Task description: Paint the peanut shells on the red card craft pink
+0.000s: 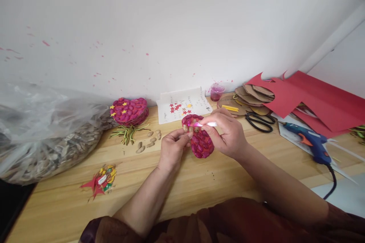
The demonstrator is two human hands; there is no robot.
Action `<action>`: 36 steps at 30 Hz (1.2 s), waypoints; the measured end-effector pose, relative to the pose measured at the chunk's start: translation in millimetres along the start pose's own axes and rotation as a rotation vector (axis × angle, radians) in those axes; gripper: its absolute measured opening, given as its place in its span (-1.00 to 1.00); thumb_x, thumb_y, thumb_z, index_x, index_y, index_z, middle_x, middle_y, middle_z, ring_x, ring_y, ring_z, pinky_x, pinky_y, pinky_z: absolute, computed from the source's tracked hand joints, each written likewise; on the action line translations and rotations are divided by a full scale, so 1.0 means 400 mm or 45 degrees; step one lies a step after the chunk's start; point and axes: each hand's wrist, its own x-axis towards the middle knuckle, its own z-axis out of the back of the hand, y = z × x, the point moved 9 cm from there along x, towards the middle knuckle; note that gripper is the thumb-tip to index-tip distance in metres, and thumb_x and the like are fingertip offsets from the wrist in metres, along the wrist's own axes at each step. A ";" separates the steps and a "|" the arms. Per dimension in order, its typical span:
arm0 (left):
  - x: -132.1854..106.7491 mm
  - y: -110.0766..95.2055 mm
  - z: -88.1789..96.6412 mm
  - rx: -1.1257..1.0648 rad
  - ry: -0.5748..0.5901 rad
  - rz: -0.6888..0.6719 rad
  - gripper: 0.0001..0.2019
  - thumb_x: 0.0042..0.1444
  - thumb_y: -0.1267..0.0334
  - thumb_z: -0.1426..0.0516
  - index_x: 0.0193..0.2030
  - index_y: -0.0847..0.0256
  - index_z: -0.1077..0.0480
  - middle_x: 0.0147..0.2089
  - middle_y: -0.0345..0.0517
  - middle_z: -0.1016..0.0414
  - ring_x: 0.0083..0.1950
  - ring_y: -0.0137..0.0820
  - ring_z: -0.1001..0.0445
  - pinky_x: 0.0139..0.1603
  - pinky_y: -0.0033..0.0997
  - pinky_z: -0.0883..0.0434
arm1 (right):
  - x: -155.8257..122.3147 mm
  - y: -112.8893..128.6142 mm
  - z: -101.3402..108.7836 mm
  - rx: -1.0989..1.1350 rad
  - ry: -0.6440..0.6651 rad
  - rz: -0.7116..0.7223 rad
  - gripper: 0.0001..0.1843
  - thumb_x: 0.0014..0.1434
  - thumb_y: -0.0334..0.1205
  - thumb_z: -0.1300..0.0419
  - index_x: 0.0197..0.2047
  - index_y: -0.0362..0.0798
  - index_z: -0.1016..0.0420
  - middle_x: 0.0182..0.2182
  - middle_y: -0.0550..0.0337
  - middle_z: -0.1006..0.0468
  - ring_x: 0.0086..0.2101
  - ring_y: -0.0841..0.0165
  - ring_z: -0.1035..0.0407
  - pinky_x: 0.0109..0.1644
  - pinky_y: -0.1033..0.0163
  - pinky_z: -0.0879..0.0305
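My left hand [172, 147] is closed on the left edge of a craft piece [202, 146] covered in peanut shells, holding it tilted above the table. Most of its shells are magenta; a few near the upper middle are still bare tan. Pinched in my right hand [229, 134] is a white-handled paintbrush [211, 124], its pink tip touching the shells near my left thumb. Several unpainted peanuts [150, 144] lie on the table left of my left hand. Behind the piece, small red and yellow stars rest on a white sheet [164, 100].
A plastic bag of peanuts [65, 144] fills the left side, beside a stack of magenta pieces [132, 111]. A cup of pink paint [216, 92] stands by the wall. Scissors [261, 122], red paper [327, 102] and a blue glue gun [319, 150] lie right; paper scraps [99, 182] lie front left.
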 end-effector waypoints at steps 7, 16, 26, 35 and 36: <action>-0.002 0.002 0.006 -0.041 -0.046 0.042 -0.57 -0.39 0.13 -0.59 -0.40 0.32 -0.64 -0.47 -0.14 -0.59 -0.57 -0.58 -0.35 -0.55 -0.58 -0.19 | 0.002 -0.026 0.017 0.006 -0.038 -0.118 -0.90 0.36 -0.32 -0.23 -0.17 0.03 -0.58 -0.34 0.20 -0.68 -0.29 0.29 -0.49 -0.12 0.13 -0.43; -0.001 0.002 0.007 -0.033 -0.050 0.046 -0.58 -0.41 0.18 -0.59 -0.39 0.33 -0.65 -0.50 -0.16 -0.57 -0.57 -0.57 -0.36 -0.55 -0.58 -0.17 | 0.004 -0.025 0.010 -0.012 -0.023 -0.101 -0.89 0.36 -0.33 -0.22 -0.19 0.02 -0.58 -0.36 0.20 -0.68 -0.30 0.30 -0.48 -0.13 0.13 -0.41; -0.004 0.002 0.001 -0.042 -0.042 0.044 -0.58 -0.38 0.17 -0.59 -0.39 0.35 -0.64 -0.50 -0.15 -0.56 -0.56 -0.58 -0.33 -0.55 -0.58 -0.16 | 0.002 -0.017 0.004 -0.010 -0.031 -0.095 -0.90 0.35 -0.34 -0.23 -0.17 0.02 -0.59 -0.33 0.19 -0.70 -0.28 0.29 -0.49 -0.15 0.14 -0.43; -0.006 -0.001 0.000 -0.031 -0.034 0.055 -0.59 -0.37 0.16 -0.58 -0.40 0.34 -0.63 -0.47 -0.14 -0.56 -0.56 -0.57 -0.33 -0.54 -0.55 -0.16 | 0.000 -0.021 0.012 0.011 -0.061 -0.113 -0.90 0.34 -0.33 -0.23 -0.17 0.04 -0.58 -0.33 0.19 -0.70 -0.28 0.28 -0.51 -0.14 0.12 -0.45; -0.005 0.001 0.001 -0.023 -0.037 0.058 -0.58 -0.38 0.17 -0.58 -0.39 0.34 -0.63 -0.47 -0.14 -0.57 -0.56 -0.57 -0.33 -0.54 -0.55 -0.16 | 0.000 -0.026 0.011 0.022 -0.056 -0.134 -0.90 0.35 -0.32 -0.23 -0.17 0.04 -0.58 -0.32 0.19 -0.70 -0.28 0.28 -0.51 -0.14 0.12 -0.45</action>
